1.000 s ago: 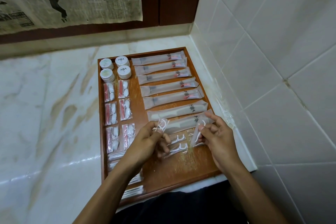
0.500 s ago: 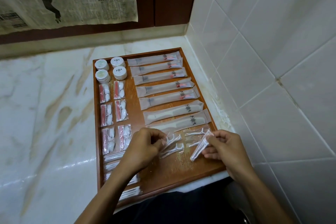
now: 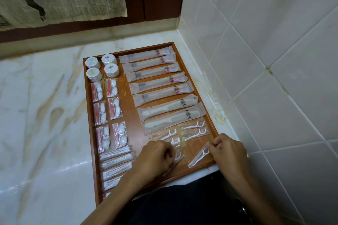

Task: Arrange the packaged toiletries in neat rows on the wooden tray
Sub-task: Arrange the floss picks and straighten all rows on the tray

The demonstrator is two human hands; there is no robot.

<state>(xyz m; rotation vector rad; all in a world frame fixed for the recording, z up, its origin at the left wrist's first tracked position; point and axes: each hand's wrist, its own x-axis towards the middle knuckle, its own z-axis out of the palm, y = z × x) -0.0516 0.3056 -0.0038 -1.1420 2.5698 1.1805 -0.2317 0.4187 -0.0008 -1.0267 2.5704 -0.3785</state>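
Both hands dropped lower; right hand [image 3: 228, 153] pinches clear floss-pick packet [image 3: 200, 156].

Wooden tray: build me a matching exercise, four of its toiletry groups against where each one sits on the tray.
Things:
1. round white containers
2. long frosted packets
3. cotton swab packets
4. floss pick packet pinched by the right hand

Places on the wooden tray:
A. near right corner
B. far left corner
C. near left, below the red-and-white packets
D. stacked in a column down the right side

Pairs: 1-B, 2-D, 3-C, 4-A
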